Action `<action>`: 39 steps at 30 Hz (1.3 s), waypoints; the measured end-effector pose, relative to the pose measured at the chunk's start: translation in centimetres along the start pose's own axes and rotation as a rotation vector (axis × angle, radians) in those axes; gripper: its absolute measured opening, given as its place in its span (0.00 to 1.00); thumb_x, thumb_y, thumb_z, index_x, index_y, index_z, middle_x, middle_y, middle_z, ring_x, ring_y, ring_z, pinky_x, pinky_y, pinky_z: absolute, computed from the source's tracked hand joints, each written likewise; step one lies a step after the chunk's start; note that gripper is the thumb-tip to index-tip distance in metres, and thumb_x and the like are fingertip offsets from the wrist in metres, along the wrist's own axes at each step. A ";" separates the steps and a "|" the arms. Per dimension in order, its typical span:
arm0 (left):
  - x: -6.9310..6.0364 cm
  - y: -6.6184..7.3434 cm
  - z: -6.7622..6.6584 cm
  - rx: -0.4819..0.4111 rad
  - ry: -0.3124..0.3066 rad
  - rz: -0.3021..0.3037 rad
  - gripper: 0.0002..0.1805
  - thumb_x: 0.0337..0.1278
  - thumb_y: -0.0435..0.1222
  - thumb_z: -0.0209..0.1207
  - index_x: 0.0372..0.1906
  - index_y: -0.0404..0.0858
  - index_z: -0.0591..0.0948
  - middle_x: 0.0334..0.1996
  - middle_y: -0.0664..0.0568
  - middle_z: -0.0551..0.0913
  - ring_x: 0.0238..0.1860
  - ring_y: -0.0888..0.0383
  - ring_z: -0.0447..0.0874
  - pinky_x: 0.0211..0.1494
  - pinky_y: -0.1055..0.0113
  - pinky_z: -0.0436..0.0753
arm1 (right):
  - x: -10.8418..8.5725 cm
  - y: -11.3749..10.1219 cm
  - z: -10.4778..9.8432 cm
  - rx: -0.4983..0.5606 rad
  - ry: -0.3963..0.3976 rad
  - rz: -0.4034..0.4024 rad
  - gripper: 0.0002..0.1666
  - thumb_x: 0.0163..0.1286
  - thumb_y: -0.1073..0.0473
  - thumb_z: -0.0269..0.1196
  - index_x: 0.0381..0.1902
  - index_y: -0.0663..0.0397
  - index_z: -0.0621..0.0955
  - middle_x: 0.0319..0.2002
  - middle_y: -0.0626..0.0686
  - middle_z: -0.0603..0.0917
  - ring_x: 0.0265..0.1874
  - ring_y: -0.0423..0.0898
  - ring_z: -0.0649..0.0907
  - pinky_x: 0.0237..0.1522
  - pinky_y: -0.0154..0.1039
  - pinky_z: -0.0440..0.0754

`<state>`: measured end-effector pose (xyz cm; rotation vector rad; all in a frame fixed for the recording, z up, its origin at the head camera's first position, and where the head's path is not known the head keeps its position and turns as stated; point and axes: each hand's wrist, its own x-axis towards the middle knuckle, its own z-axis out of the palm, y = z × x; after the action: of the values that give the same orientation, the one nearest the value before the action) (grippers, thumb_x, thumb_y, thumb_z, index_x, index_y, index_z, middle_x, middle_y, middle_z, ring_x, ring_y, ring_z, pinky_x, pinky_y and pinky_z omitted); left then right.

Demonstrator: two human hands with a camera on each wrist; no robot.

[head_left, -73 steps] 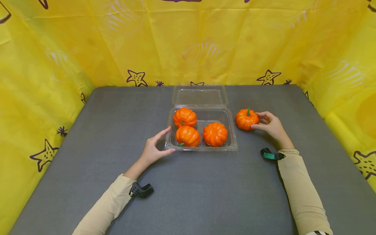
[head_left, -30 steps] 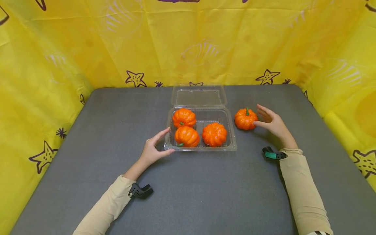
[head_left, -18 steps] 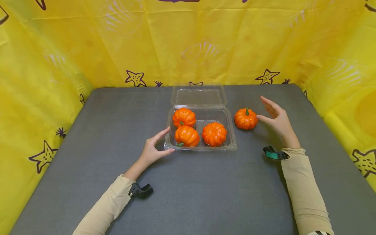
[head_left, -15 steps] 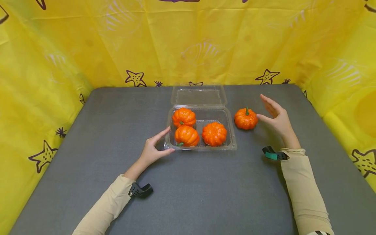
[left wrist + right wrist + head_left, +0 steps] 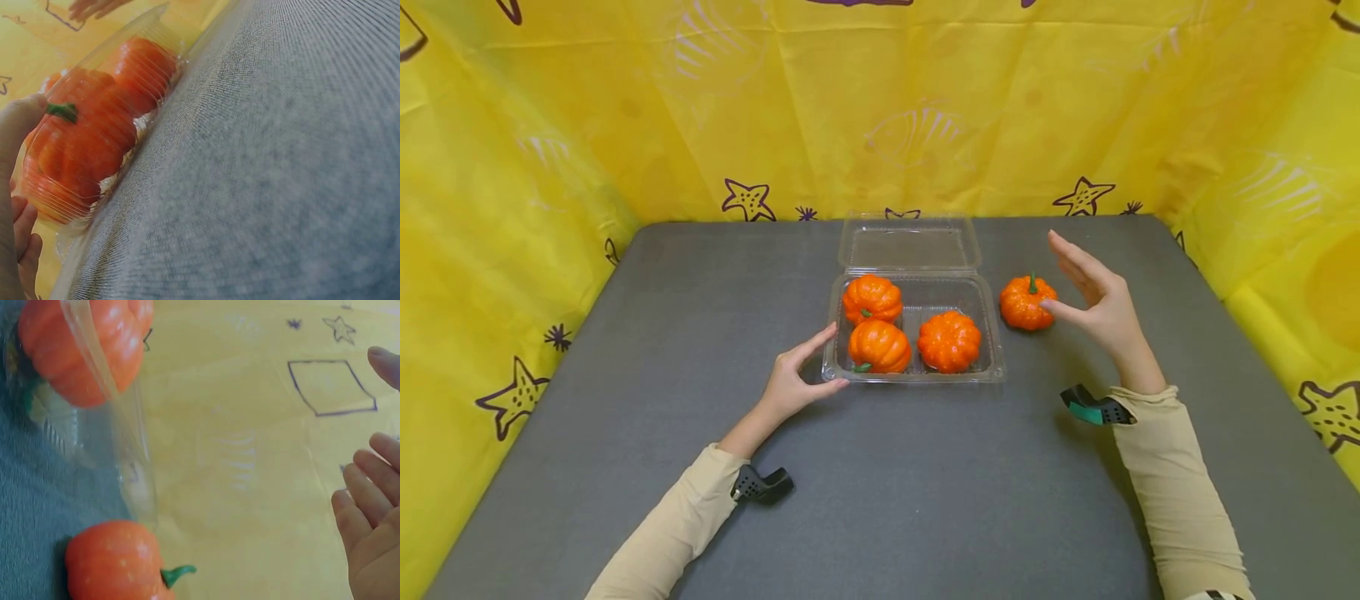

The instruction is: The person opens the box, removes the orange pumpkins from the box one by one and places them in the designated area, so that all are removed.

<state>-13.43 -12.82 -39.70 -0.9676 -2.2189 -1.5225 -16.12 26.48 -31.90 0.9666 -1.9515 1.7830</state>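
An open clear plastic clamshell container (image 5: 943,293) sits mid-table, its lid tipped to the back. Two small orange pumpkins, a rear one (image 5: 872,300) and a front one (image 5: 880,347), lie in its left half. A third pumpkin (image 5: 950,342) is in the right half. My left hand (image 5: 790,383) touches the container's left front corner, thumb at the front and straight fingers along the side. A fourth pumpkin (image 5: 1027,305) stands on the table right of the container, its green stem up. Above and right of it my right hand (image 5: 1103,310) hovers, fingers spread, apart from it in the right wrist view.
The grey table (image 5: 880,483) runs back to a yellow cloth (image 5: 880,100) printed with starfish and fish, which also hangs at both sides. A black wrist-worn device (image 5: 764,485) is on the left arm, and another (image 5: 1093,407) is on the right.
My right hand has let go of the pumpkin on the table, drawn away to the right and risen, then shifted slightly back left above it. The left hand and container stay put.
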 end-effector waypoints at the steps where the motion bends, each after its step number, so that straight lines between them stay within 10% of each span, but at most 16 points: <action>1: 0.0 0.0 0.0 0.000 0.001 0.001 0.37 0.24 0.19 0.69 0.51 0.17 0.69 0.51 0.29 0.70 0.53 0.38 0.68 0.58 0.66 0.65 | 0.0 -0.1 0.1 0.003 -0.013 -0.008 0.40 0.47 0.67 0.68 0.58 0.76 0.64 0.60 0.68 0.63 0.60 0.54 0.63 0.60 0.41 0.58; 11: 0.2 -0.2 -0.1 0.009 0.006 0.029 0.36 0.22 0.18 0.70 0.50 0.17 0.70 0.51 0.29 0.70 0.55 0.39 0.67 0.59 0.63 0.65 | 0.0 -0.8 1.9 0.190 -0.142 -0.057 0.39 0.50 0.67 0.67 0.56 0.80 0.63 0.58 0.66 0.66 0.59 0.55 0.66 0.57 0.41 0.64; 21: 0.0 -0.2 -0.2 0.016 0.009 0.024 0.36 0.23 0.19 0.70 0.50 0.20 0.72 0.51 0.29 0.70 0.54 0.38 0.68 0.59 0.63 0.65 | 0.3 -1.6 4.5 -0.093 -0.342 -0.040 0.40 0.32 0.85 0.68 0.51 0.75 0.73 0.50 0.68 0.74 0.51 0.49 0.75 0.49 0.36 0.73; 39: 0.0 0.0 0.0 -0.011 0.013 -0.002 0.36 0.24 0.19 0.70 0.50 0.20 0.71 0.51 0.28 0.70 0.54 0.39 0.68 0.58 0.63 0.66 | -1.2 1.8 6.4 -0.030 -0.507 0.093 0.31 0.42 0.73 0.70 0.49 0.68 0.77 0.48 0.63 0.78 0.51 0.45 0.75 0.49 0.36 0.73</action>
<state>-13.40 -12.86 -39.67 -0.9564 -2.2061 -1.5388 -15.17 20.58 -35.04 1.4493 -2.3410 1.6643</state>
